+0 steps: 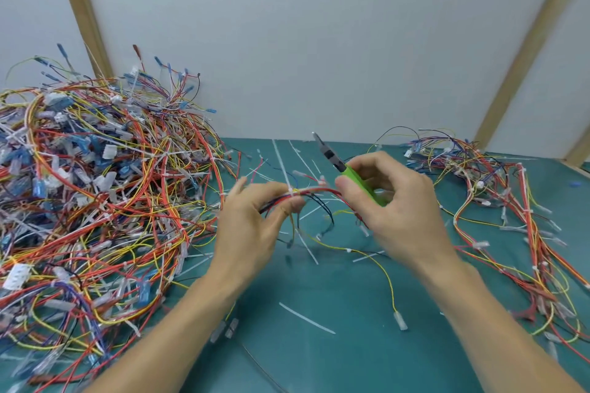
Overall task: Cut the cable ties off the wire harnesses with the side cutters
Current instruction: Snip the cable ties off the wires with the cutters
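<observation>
Evidently no legible writing; hands (255,220) grip harness (314,191); cutters (343,166) possibly unbranded.

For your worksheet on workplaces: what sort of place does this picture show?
Probably a wire-harness rework bench: a big tangled heap of coloured wire harnesses, a green cutting mat strewn with white cable-tie offcuts, and green-handled side cutters.

We saw side cutters (346,169): green handles, dark head, steel tips aimed up toward far left, raised above mat. Harness in hand (314,192): red, black, yellow wires, bound by white cable tie (291,191), tail sticking up. Big tangled harness pile (95,185) lay left; smaller harness heap (510,207) lay right.
</observation>
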Demonstrator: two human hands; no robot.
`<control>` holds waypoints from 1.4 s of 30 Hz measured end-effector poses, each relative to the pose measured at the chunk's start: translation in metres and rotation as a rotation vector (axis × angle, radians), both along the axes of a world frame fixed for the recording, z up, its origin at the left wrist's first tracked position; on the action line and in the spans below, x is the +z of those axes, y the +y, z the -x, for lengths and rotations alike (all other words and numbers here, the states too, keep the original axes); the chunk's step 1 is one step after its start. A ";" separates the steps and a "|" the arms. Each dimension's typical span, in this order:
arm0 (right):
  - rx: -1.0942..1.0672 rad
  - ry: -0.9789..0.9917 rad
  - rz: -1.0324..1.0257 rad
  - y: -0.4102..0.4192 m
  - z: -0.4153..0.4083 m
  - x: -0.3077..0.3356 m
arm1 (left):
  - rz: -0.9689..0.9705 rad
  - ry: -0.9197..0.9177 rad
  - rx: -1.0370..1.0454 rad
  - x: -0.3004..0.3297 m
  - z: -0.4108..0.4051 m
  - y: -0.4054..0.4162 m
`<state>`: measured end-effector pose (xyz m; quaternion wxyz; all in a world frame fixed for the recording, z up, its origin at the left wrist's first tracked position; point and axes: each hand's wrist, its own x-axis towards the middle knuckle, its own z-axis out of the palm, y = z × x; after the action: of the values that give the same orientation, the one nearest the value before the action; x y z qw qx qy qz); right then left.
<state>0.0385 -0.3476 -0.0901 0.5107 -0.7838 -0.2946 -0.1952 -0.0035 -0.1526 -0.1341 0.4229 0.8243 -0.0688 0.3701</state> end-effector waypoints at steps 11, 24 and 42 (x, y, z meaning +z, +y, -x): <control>0.226 0.268 0.077 0.000 -0.006 -0.011 | -0.064 0.081 -0.085 -0.012 -0.001 -0.014; 0.094 0.236 0.111 -0.014 -0.017 -0.006 | 0.157 0.279 -0.106 -0.007 -0.005 0.008; 0.060 0.083 0.472 -0.032 -0.019 0.007 | -0.163 0.090 0.042 -0.001 0.002 -0.006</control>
<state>0.0574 -0.3801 -0.0830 0.3307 -0.8796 -0.3340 -0.0733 -0.0053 -0.1585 -0.1350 0.3493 0.8731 -0.0623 0.3344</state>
